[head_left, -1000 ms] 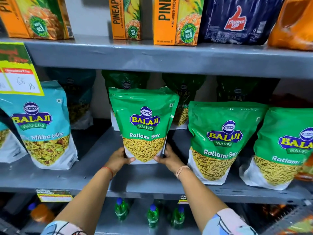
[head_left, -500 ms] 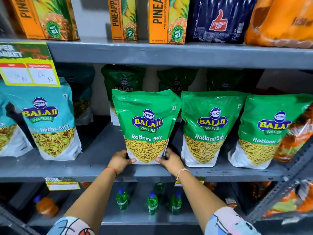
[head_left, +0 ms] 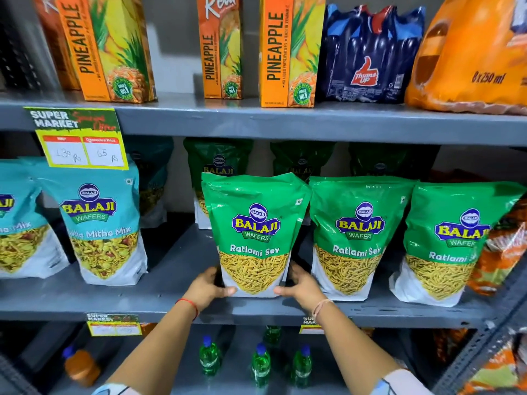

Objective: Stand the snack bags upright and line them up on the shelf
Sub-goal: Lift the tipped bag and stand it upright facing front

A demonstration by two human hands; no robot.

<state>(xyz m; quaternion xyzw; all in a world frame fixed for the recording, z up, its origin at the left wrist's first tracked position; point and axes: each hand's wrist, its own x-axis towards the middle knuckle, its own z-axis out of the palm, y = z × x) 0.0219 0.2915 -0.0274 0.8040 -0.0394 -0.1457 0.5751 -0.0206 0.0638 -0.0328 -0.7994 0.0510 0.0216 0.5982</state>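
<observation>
Standing upright mid-way along the grey metal shelf [head_left: 85, 297], a glossy green Ratlami Sev snack bag [head_left: 253, 232] is clasped at its base by left hand [head_left: 206, 289] and right hand [head_left: 302, 287], a matching green bag [head_left: 355, 238] touching its right.

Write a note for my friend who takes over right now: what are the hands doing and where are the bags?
Left hand and right hand: each grips a bottom corner of the held Ratlami Sev bag, upright at the front of the middle shelf.
Done: two more green Ratlami Sev bags stand in line to its right; blue Mitha Mix bags stand at left.
Left: let go, close the gap between blue and green, check the back-row bags, too dim to judge.
</observation>
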